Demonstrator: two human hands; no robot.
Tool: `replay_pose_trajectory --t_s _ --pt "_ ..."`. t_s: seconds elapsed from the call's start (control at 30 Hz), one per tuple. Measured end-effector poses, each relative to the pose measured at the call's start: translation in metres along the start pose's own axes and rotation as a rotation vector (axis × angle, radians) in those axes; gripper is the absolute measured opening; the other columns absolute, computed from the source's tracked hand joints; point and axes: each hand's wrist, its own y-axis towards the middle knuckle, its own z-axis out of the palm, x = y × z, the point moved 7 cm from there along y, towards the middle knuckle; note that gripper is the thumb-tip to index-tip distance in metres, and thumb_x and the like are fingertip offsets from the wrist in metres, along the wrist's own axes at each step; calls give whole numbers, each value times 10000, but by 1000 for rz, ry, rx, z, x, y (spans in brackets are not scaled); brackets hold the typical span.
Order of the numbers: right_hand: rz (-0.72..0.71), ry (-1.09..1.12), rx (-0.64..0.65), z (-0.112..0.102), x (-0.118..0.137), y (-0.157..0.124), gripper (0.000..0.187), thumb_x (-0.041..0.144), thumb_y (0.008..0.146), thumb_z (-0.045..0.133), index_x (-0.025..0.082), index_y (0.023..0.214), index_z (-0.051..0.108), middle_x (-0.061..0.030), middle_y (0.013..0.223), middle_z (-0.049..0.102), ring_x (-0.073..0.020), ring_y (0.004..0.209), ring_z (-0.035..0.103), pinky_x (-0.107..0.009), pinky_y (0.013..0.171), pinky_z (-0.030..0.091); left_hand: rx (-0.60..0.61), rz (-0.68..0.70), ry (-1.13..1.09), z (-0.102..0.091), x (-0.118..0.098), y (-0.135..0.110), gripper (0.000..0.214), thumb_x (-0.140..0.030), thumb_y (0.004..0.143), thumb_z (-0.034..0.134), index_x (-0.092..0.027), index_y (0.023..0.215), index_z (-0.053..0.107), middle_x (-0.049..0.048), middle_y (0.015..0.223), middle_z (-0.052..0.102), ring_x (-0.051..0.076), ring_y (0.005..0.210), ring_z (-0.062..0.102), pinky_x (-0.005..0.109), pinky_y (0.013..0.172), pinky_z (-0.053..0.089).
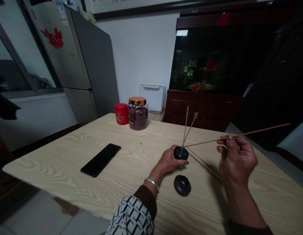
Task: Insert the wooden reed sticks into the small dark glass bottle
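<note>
The left grip [169, 160] is clenched around a small dark round pot [181, 153], seemingly to steady it, with two thin wooden sticks [186, 122] rising from its top and others slanting low to the right. The right grip [237, 160] pinches a long stick [202, 142] between thumb and forefinger, its tip at the pot's top. Just below, a dark round lid [182, 185] lies on the wooden bench [55, 169], with a phone [100, 160] farther left. Beyond stand a red tin [121, 114] and a copper-lidded jar [138, 116] of dried petals; its label is too small to read, and the pale characters on the fish tank [215, 62] are unclear.
</note>
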Motion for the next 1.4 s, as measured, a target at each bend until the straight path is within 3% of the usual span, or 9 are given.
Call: replay_pose_trajectory --t_s 0.2,0.4,0.63,0.73,0.83,0.97,1.07,1.23,1.4 --pt "-50 -147 92 7 -8 -5 225 322 797 783 168 869 635 -26 822 684 -124 659 645 -208 485 459 -6 21 -21 -1 -1 -1 685 -410 590 893 -171 1176 631 79 993 678 218 903 624 331 795 510" --pt "-3 -243 222 19 -27 -10 271 393 802 766 170 888 637 -28 803 683 -136 664 640 -225 496 463 -8 14 -12 -1 -1 -1 689 -435 584 892 -177 1167 629 81 999 679 222 901 617 329 776 501" --pt "137 -518 649 43 -69 -33 346 506 847 660 167 911 682 -49 849 700 -169 724 643 -285 644 496 1 27 10 -2 -5 -1 658 -420 602 877 -171 1156 626 71 988 677 225 906 616 324 788 489" --pt "123 -669 675 25 -75 -24 359 516 895 569 175 939 674 -60 875 708 -183 735 648 -312 706 497 -2 25 7 -2 -6 -2 667 -424 595 883 -167 1157 631 77 985 674 228 904 617 333 802 497" --pt "48 -1055 694 -9 -80 -7 265 425 912 528 208 940 679 -66 936 716 -201 811 651 -316 739 459 -3 40 -30 -1 -6 -2 678 -418 594 888 -168 1170 632 85 1002 675 230 918 624 343 821 507" --pt "137 -1520 931 -52 -105 -1 155 319 844 582 241 887 709 -63 979 721 -216 864 643 -306 694 400 5 32 -44 0 -3 -1 670 -401 597 889 -162 1167 632 87 1003 673 227 912 629 352 824 516" --pt "198 -1593 1006 -64 -118 -3 143 318 818 612 237 895 701 -62 975 720 -215 864 644 -295 670 376 -2 26 -41 1 -1 -1 653 -379 604 885 -167 1166 630 78 988 673 221 906 630 347 822 522" --pt "288 -1531 1021 -65 -126 -4 117 275 828 588 215 834 689 -42 862 722 -180 794 629 -268 643 353 -11 31 -65 1 -1 -1 634 -345 602 885 -169 1155 630 71 981 669 225 916 632 360 841 527" --pt "277 -1507 1061 -64 -125 -6 142 270 846 556 203 784 665 -46 867 714 -169 777 612 -263 638 345 -2 43 -65 0 -3 -2 623 -357 613 880 -168 1152 631 77 987 671 231 921 628 366 839 522"
